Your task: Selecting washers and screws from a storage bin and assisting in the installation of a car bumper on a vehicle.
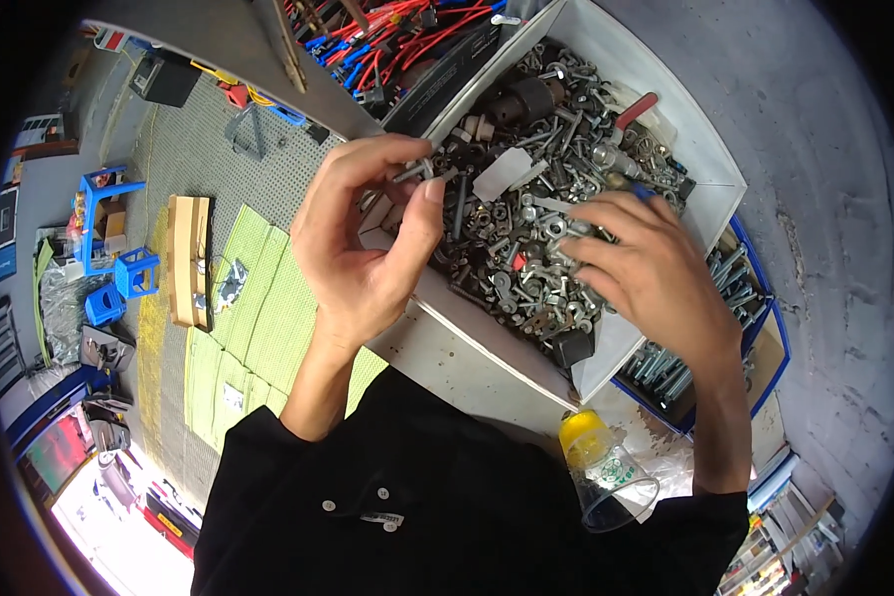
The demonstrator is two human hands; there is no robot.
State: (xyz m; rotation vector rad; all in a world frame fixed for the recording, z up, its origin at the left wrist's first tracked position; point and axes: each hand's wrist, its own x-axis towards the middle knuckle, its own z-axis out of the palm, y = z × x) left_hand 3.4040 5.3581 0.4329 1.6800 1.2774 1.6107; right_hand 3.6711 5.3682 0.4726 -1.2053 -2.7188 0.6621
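Note:
Over the left edge of a white box, my left hand is closed, pinching a silver bolt between thumb and fingers. My right hand reaches into the box from the right. Its fingers are apart and slightly bent, with the tips touching the heap of loose screws, nuts and washers; nothing shows held in them. Among the hardware lie a pale tag-like piece, a red-handled part and a dark cylindrical fitting.
A blue-edged bin of long bolts stands to the right of the box. Nearer me is a clear plastic cup with a yellow piece by it. Red and blue cables lie beyond the box. Green mats and blue stools are at left.

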